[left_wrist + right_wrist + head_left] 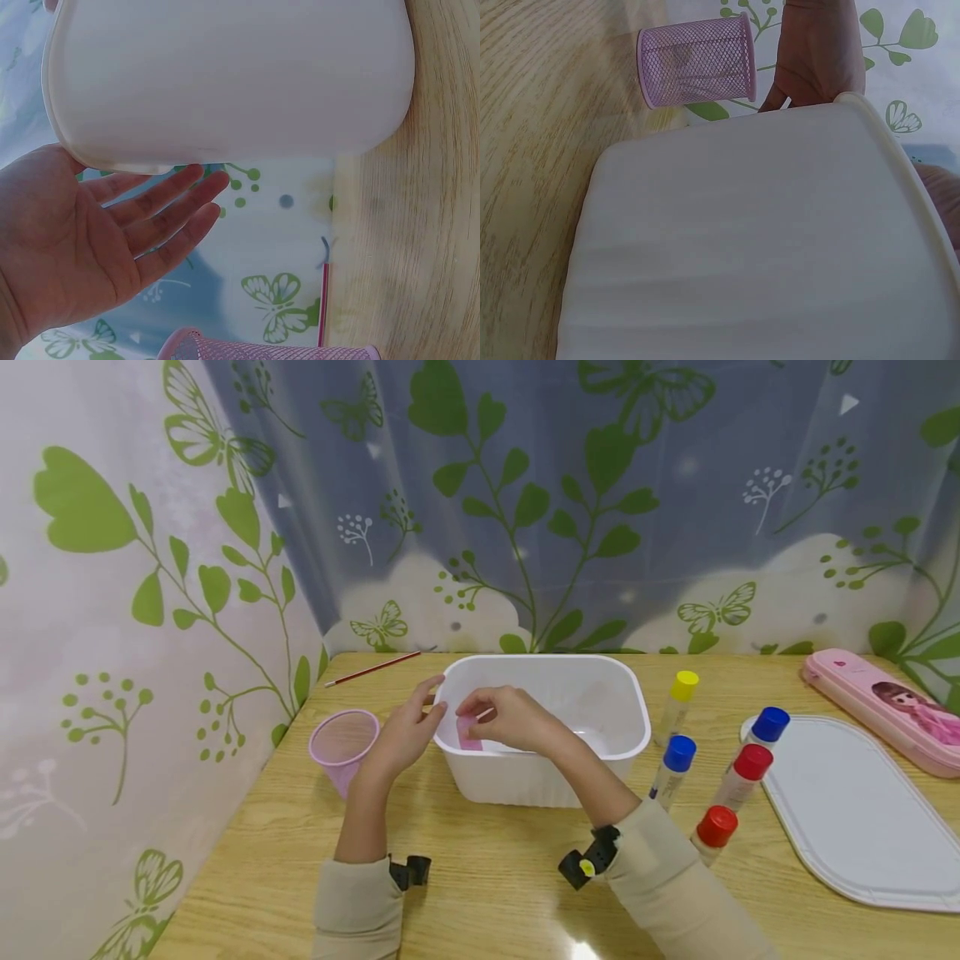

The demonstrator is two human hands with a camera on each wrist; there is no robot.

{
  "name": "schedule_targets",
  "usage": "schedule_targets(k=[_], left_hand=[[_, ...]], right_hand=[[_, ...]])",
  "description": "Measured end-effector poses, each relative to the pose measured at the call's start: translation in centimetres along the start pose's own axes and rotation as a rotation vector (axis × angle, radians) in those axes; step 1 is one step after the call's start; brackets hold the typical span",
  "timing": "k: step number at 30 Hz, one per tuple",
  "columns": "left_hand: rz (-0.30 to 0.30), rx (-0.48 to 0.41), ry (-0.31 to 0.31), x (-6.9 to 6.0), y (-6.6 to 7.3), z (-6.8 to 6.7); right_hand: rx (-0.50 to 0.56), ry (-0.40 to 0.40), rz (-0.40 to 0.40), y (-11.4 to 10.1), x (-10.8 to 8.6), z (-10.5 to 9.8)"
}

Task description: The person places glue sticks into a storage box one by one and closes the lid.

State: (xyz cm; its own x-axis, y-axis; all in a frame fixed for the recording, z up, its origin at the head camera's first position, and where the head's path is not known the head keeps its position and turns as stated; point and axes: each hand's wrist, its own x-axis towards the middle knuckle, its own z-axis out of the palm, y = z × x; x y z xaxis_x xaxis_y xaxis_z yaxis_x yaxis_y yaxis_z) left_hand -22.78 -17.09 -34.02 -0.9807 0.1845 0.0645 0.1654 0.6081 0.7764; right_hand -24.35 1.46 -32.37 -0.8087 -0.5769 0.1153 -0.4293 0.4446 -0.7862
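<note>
A white plastic basin [517, 777] stands on the table, its side filling much of both wrist views. Over its near left part, my right hand [513, 718] pinches a small flat pink piece [469, 739] inside the wall; its exact kind is unclear. In the right wrist view only part of that hand [941, 196] shows past the rim. My left hand [405, 731] is at the basin's left rim, thumb by the edge. The left wrist view shows that hand [97, 232] with its fingers extended below the rim, palm visible, holding nothing.
Left of the basin stands a pink mesh cup [343, 752]; a thin red stick [375, 669] lies behind it. To the right are several glue bottles, including a yellow-capped bottle [681, 697], a white tray [862, 810] and a pink pencil case [885, 706]. Patterned curtains hang behind.
</note>
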Motion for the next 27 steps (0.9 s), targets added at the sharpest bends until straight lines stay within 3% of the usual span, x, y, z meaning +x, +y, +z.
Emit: schedule_targets(k=[8,15,21,27], left_hand=[[0.008,-0.002,-0.003,-0.1,0.1,-0.1],[-0.009,-0.014,-0.018,-0.2,0.4,0.0],[-0.018,0.003,-0.017,0.1,0.2,0.1],[-0.022,0.002,-0.020,0.0,0.0,0.0]], right_hand=[[-0.021,0.005,-0.023,-0.1,-0.1,0.0],[-0.014,0.159,-0.050,-1.2,-1.4,-0.9],[0.009,0.241,-0.100,-3.1,-4.5,-2.6],[0.061,0.318,-0.126,-4.3,-8.9,-4.4]])
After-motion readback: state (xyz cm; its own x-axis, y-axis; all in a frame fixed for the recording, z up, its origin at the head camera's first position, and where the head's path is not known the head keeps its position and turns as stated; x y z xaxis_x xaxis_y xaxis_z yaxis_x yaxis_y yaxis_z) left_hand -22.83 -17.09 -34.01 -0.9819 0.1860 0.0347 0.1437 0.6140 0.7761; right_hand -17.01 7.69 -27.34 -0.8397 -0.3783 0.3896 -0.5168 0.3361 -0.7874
